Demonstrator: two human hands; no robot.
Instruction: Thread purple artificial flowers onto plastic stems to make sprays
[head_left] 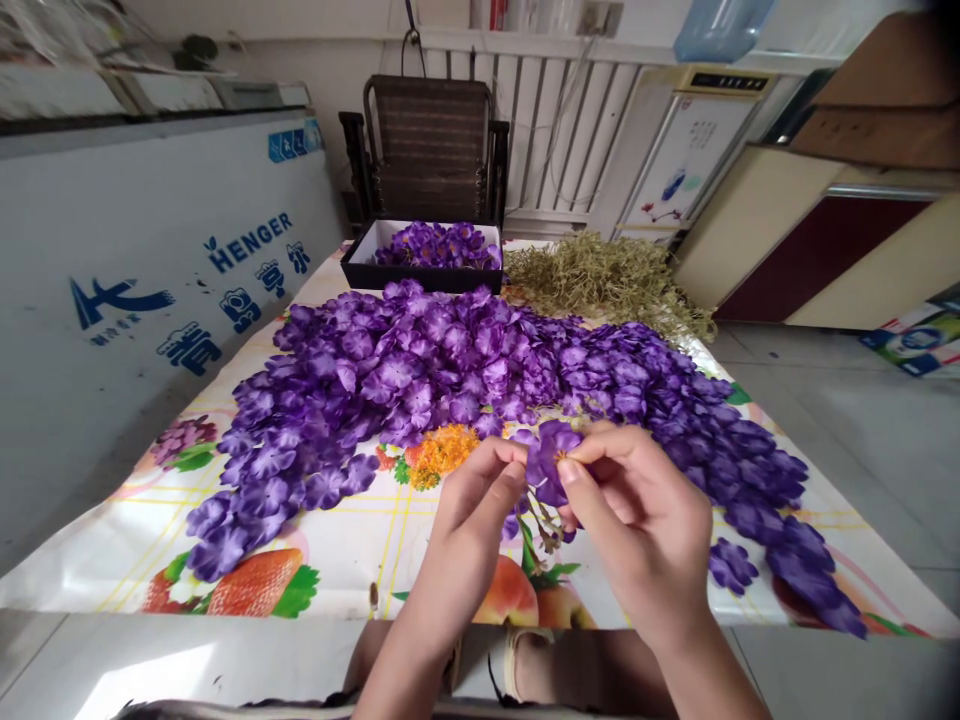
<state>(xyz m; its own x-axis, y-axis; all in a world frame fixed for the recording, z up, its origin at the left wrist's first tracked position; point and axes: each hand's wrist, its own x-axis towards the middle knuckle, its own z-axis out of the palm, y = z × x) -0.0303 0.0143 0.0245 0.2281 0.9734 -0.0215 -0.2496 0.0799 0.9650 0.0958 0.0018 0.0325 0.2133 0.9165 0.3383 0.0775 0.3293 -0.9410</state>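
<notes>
Between my two hands, above the near part of the table, is a purple artificial flower [547,460] with a small yellow centre. My left hand [466,530] pinches the flower's left petal edge between thumb and fingertips. The thumb and forefinger of my right hand [649,525] close on the flower at its yellow centre. A thin greenish stem [546,522] hangs below the flower, its upper end hidden. Just beyond my left hand lies a small heap of orange-yellow stamens [444,453]. Loose purple petals [420,365] spread in a wide heap behind both hands.
A black box [420,278] at the table's far side holds purple flowers. Beside it lies a bundle of dry greenish stems [604,275]. The fruit-print tablecloth [330,560] covers the table. A white freezer [150,260] stands at left, and a folding chair [431,140] behind.
</notes>
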